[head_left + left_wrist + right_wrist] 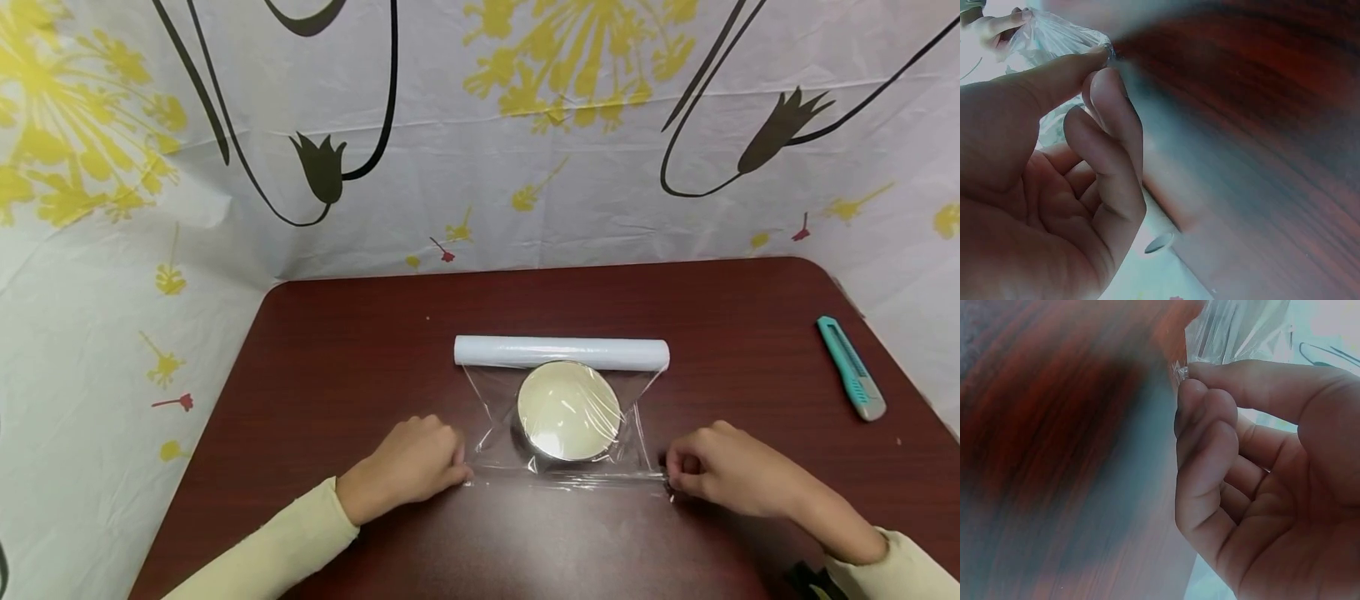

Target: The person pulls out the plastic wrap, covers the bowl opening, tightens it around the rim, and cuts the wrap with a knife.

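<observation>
Clear plastic wrap stretches from a white roll toward the person, lying over a round cream-coloured bowl or container. Its near left corner is pinched between thumb and forefinger of the left hand. On the other side the right hand pinches the near right corner. In the left wrist view, the bunched film runs from the left fingertips toward the other hand. The right wrist view shows gathered film at the right thumb tip. Whether the cream surface is a lid or an inside cannot be told.
A teal utility knife lies near the right edge of the dark red-brown table. Behind and to the left hangs a white cloth with yellow and dark flower prints. A dark object shows beside the right sleeve.
</observation>
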{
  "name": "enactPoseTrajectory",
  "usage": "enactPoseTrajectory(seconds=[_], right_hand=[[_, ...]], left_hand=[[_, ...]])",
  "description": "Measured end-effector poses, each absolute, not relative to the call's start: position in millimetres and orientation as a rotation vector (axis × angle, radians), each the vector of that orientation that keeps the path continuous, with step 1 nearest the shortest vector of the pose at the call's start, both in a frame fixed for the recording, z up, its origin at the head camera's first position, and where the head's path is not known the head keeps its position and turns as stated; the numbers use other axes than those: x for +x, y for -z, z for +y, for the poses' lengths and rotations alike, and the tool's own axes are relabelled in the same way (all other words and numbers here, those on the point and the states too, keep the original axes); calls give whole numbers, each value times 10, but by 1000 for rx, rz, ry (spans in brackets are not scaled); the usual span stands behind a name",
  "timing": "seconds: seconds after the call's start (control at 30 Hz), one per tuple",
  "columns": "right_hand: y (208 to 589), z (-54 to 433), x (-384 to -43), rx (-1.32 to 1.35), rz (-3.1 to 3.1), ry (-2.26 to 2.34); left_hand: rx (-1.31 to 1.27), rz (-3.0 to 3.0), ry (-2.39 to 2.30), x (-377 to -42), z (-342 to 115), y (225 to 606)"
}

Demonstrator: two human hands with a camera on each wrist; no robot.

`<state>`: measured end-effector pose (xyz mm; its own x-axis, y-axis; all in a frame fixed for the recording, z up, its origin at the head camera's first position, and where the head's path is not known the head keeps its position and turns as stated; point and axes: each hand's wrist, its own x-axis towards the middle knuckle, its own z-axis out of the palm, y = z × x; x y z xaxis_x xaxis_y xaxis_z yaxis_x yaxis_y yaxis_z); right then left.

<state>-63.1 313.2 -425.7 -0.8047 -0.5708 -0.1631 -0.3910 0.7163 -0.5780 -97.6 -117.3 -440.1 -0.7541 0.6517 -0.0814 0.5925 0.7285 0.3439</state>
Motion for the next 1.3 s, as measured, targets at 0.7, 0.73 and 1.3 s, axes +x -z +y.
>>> enactPoseTrajectory(seconds=[0.7, 0.73, 1.3], right_hand=[[4232, 3145, -862, -725, 2642, 765], [4229, 3144, -872, -719, 2642, 762], [4222, 3059, -1066, -721, 2743, 743]], left_hand=[[1003, 2820, -418, -1218, -1130, 4360], [999, 2819, -421, -1227, -1126, 4356], [961, 2844, -433, -1407, -1029, 4356]])
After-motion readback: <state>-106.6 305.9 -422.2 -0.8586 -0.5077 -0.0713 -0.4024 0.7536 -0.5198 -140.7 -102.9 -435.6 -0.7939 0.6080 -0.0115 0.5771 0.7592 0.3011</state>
